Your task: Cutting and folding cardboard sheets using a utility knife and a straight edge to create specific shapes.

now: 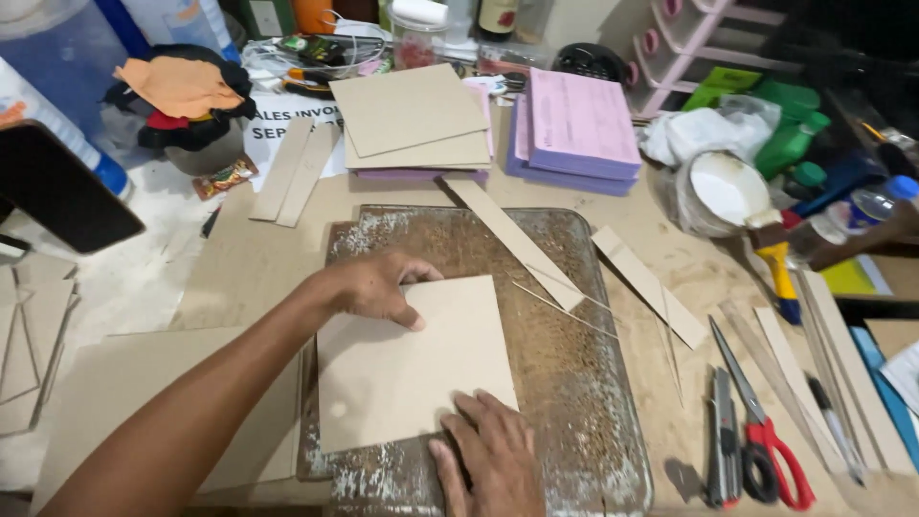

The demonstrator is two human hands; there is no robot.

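Note:
A square sheet of tan cardboard (pixel 407 369) lies flat on a worn, glue-stained board (pixel 565 383). My left hand (pixel 378 287) presses down on the sheet's upper left part, fingers spread along its top edge. Resting at the sheet's lower right corner is my right hand (pixel 488 460), fingers touching its bottom edge. Neither hand grips anything. A long cardboard strip (pixel 512 239) lies diagonally across the board's upper part.
Red-handled scissors (pixel 766 440) and a utility knife (pixel 723 440) lie at the right. A brush (pixel 777 258) rests by a tub of white glue (pixel 723 191). Purple paper stacks (pixel 579 129) and cardboard sheets (pixel 407 110) sit behind. More strips (pixel 646 282) lie right of the board.

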